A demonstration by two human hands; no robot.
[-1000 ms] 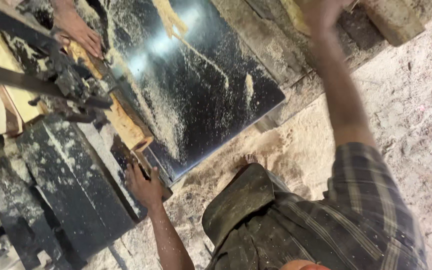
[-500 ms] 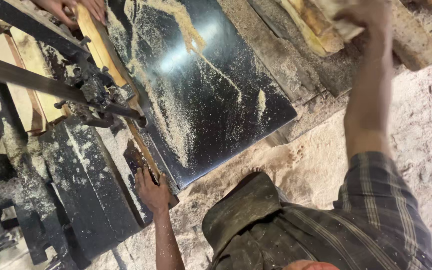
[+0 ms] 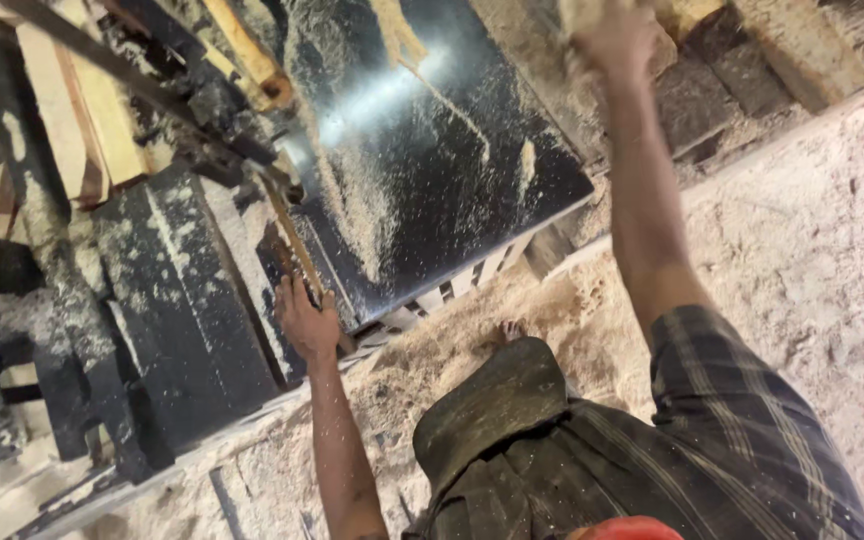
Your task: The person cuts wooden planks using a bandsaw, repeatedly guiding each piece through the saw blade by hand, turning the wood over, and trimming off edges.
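- Head view: the person's knee (image 3: 497,410), in dark dusty cloth, and a plaid sleeve (image 3: 742,420) are filling the near edge of the picture, above a floor (image 3: 812,250) covered in pale sawdust.
- The left hand (image 3: 307,320) is resting at the near edge of the machine bed, fingers (image 3: 292,298) spread flat and wide against the dark metal beside the narrow wooden strip (image 3: 292,235). It is gripping nothing. Compared with half a second ago, it is holding the same place on that edge.
- The black table plate (image 3: 432,170) is lying tilted across the middle, glossy, with sawdust trails over it. Its near corner is sitting just beyond the left hand. It is taking up more of the frame than a second ago, so the camera is apparently shifting rather than the plate.
- The right hand (image 3: 612,40) is raised at the far right edge of the plate, closed around a pale lump, probably sawdust or a wood offcut; which one cannot be told. Over the last second this arm has been extending further outward and up.
- Judgement: the right hand is doing the moving work while the left is bracing.
- At the far left corner, pale wooden boards (image 3: 82,110) are lying under a dark metal arm (image 3: 132,75) of the machine.
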